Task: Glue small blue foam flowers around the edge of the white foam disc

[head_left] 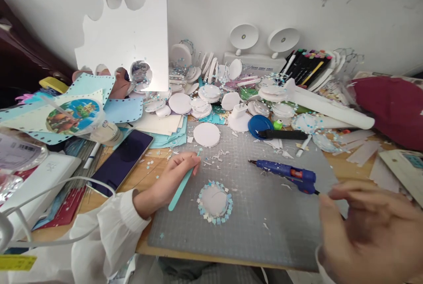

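Observation:
My left hand (pixel 180 169) is closed around a slim teal tool (pixel 181 192). It has a rounded near end and a narrow tip, like tweezers. In front of me on the grey cutting mat (pixel 251 235) lies a white disc (pixel 214 200) ringed with small blue and white stars. To its right a blue hot glue gun (pixel 284 170) rests on its side, nozzle pointing left. My right hand (pixel 373 231) is off the mat's right side near the gun's back end, smeared by motion. Whether its curled fingers hold anything is unclear. Beyond my left hand sits a plain white disc (pixel 206 134).
Many white discs and beaded strands crowd the wall, below a cut-out white board (pixel 132 42). A dark phone (pixel 121 160) and a lidded cup (pixel 74 116) stand left. A blue round lid (pixel 260 127), markers (pixel 306 68) and a white roll (pixel 333 105) lie behind. White scraps litter the mat.

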Demonstrator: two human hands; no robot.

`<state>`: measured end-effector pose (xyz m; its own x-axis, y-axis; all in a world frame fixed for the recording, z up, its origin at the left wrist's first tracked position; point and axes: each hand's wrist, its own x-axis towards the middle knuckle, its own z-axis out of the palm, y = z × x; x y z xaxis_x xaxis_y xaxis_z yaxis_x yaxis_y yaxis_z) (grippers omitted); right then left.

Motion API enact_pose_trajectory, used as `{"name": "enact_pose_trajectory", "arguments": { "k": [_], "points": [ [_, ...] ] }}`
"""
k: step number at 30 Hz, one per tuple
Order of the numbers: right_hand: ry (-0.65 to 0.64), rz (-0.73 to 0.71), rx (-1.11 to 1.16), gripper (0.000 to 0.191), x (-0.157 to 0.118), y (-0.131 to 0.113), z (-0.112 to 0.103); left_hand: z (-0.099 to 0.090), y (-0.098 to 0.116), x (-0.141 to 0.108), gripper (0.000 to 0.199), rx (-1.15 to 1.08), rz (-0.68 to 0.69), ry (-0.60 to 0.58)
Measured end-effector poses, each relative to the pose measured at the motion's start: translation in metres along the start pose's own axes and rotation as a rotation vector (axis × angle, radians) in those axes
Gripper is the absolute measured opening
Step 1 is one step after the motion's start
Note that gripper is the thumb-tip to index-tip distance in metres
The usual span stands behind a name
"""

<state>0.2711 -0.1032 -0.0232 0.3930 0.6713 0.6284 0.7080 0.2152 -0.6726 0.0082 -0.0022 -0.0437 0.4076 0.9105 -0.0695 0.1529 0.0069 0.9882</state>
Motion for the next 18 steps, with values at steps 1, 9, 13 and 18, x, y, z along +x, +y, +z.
{"name": "enact_pose_trajectory", "arguments": {
  "k": [1, 9, 13, 18],
  "points": [
    [-0.001, 0.079, -0.018, 0.018, 0.0, 0.009, -0.004, 0.0, 0.0, -0.001, 0.04, 0.0, -0.017, -0.028],
    [-0.407, -0.207, -0.568, 0.033, -0.018, 0.073, 0.011, 0.004, -0.005, -0.003, 0.043, 0.02, -0.045, -0.183],
    [-0.445, -0.136, -0.563, 0.03, -0.009, 0.074, 0.024, 0.004, -0.004, -0.002, 0.043, 0.012, -0.058, -0.177],
    [-0.319, 0.102, -0.425, 0.033, 0.015, 0.054, 0.039, 0.004, -0.005, -0.003, 0.044, -0.008, -0.06, -0.187]
  ]
}}
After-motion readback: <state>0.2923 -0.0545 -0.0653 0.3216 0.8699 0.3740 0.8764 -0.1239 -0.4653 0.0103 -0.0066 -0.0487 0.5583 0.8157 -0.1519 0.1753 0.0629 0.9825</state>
